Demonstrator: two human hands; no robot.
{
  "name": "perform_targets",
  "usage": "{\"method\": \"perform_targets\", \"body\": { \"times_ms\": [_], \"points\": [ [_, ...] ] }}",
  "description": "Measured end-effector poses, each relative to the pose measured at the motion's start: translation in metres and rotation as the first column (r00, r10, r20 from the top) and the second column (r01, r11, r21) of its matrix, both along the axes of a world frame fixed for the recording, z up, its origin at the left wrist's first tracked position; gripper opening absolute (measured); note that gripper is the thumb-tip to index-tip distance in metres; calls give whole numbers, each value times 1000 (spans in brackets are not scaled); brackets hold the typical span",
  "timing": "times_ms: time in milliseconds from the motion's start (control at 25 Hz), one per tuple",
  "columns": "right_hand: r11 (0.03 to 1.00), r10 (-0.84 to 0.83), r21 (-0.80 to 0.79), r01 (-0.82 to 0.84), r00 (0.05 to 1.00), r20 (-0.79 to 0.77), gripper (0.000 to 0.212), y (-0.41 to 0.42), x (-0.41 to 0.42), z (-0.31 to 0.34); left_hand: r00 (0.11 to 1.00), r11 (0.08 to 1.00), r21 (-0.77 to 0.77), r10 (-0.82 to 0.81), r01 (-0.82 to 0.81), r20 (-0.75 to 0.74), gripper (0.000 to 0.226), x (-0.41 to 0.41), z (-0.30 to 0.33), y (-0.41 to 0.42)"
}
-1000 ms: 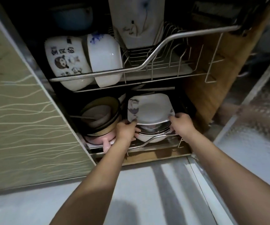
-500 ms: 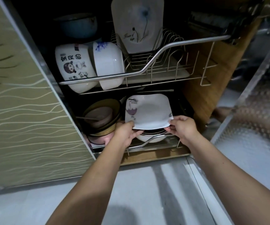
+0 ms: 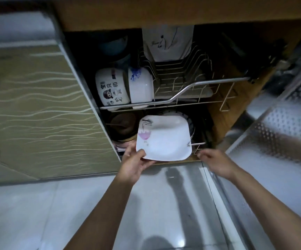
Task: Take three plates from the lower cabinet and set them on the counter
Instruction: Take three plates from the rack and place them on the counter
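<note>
A white square plate (image 3: 166, 139) with a purple print hovers in front of the lower cabinet's bottom rack. My left hand (image 3: 136, 164) grips its near left corner, thumb on top. To the right of the plate, my right hand (image 3: 215, 162) is off it, fingers loosely curled with nothing in them. Behind the lifted plate, the rim of the remaining stack of dishes (image 3: 189, 123) shows in the bottom wire rack (image 3: 199, 143). A tall white plate (image 3: 167, 45) stands upright in the upper rack (image 3: 182, 91).
Two white bowls (image 3: 111, 87) (image 3: 140, 87) lie on their sides at the upper rack's left. Brown pots (image 3: 123, 124) sit lower left. The open cabinet door (image 3: 37, 105) stands at left, a patterned glass door (image 3: 281, 132) at right. Grey tiled floor (image 3: 73, 213) lies below.
The plate has come off the stack and out toward me. My right hand has let go of it; only my left hand holds it. The view has tilted up and back.
</note>
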State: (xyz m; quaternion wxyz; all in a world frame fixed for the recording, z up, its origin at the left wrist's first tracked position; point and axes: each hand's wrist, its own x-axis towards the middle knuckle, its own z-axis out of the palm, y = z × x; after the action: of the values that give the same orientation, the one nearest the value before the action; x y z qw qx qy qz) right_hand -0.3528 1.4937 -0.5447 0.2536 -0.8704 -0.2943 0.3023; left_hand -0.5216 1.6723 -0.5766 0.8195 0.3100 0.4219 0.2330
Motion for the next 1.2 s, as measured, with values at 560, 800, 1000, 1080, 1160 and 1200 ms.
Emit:
{"method": "perform_targets", "body": {
  "times_ms": [560, 800, 1000, 1080, 1160, 1200],
  "points": [
    [738, 451, -595, -319, 889, 83, 52, -60, -75, 301, 987, 965, -258, -5, -37, -159, 51, -145, 342, -105],
    [694, 543, -575, -434, 839, 22, 51, -39, -83, 401, 992, 984, -160, 59, -76, -107, 46, -170, 467, -63],
    [701, 576, -536, -471, 817, 35, 49, -4, -93, 429, 982, 988, -12, 152, -154, -111, 48, -143, 504, 21],
    [689, 587, -540, -484, 809, 24, 47, 4, -100, 427, 966, 971, -29, 234, -239, -106, 51, -119, 503, 58],
    [677, 583, -545, -494, 812, -11, 46, 14, -107, 419, 944, 945, -61, 315, -322, -99, 53, -98, 495, 95],
    [674, 580, -549, -494, 814, -20, 46, 19, -110, 416, 938, 937, -65, 336, -342, -86, 52, -89, 490, 112]
  ]
}}
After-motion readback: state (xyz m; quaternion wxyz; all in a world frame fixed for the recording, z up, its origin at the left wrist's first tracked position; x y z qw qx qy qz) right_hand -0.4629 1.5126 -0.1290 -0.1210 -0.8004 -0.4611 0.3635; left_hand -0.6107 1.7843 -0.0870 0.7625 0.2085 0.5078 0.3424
